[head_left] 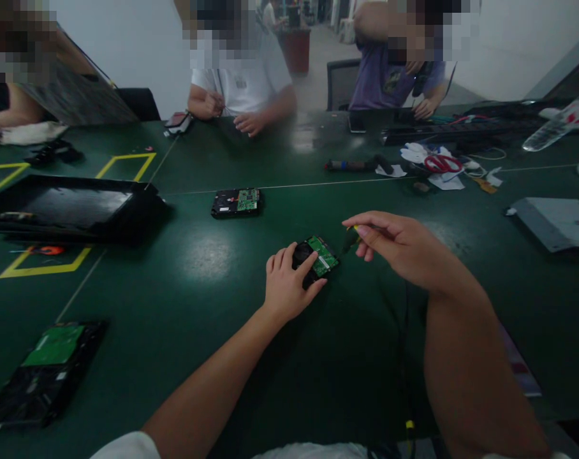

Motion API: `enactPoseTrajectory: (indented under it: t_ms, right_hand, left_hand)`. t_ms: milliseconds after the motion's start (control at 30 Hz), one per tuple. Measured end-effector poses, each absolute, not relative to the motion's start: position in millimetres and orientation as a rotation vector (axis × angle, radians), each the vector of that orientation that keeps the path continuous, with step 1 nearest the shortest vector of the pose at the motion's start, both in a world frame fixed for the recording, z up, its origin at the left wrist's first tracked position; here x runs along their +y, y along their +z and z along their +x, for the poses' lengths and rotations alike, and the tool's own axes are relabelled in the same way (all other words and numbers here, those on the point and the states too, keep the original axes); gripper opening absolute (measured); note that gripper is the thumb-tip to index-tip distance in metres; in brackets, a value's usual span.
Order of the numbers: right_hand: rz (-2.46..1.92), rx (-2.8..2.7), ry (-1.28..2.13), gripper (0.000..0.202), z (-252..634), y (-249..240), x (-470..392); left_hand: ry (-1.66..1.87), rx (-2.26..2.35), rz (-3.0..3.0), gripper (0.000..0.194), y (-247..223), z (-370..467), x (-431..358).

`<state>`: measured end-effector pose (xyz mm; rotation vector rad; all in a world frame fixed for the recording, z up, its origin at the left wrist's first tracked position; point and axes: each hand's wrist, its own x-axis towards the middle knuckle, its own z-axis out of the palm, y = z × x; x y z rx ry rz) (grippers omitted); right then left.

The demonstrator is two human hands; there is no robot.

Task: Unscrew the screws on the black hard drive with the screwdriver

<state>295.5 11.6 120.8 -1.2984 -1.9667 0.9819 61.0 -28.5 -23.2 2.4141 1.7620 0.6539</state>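
A small hard drive with a green circuit board lies on the dark green table. My left hand grips it from its left side, fingers over the black part and thumb along the near edge. To the right of the drive, my right hand pinches a screwdriver with a yellow part; its tip points down beside the drive's right edge and is blurred. Another hard drive rests farther back, and a larger one lies at the near left.
A black tray sits at the left, with an orange-handled tool before it. Gloves and red cable lie at the back right, near a grey metal box. People sit across the table.
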Motion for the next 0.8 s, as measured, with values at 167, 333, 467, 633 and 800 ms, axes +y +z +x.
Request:
enactPoseTrajectory:
  t_ms: [167, 333, 467, 633, 800]
  right_hand:
    - [-1.384, -1.918, 0.806, 0.025, 289.7, 111.9, 10.8]
    - [-1.348, -1.952, 0.774, 0.025, 282.2, 110.7, 9.5]
    - [-1.333, -1.956, 0.825, 0.029, 279.6, 114.9, 9.7]
    - [-1.339, -1.907, 0.923, 0.032, 282.1, 117.0, 11.5]
    - [-1.328, -1.901, 0.856, 0.031, 283.5, 108.3, 13.4]
  left_hand:
    - [0.667, 1.838, 2.372, 0.059, -25.8, 63.6, -28.1]
    - [0.691, 1.838, 2.343, 0.058, -25.9, 60.3, -26.6]
    - [0.657, 1.685, 2.404, 0.059, -22.4, 51.1, -23.5]
    - [0.637, 1.597, 2.436, 0.056, -21.7, 45.2, -21.5]
    - [0.683, 1.653, 2.402, 0.052, -24.9, 49.0, -21.0]
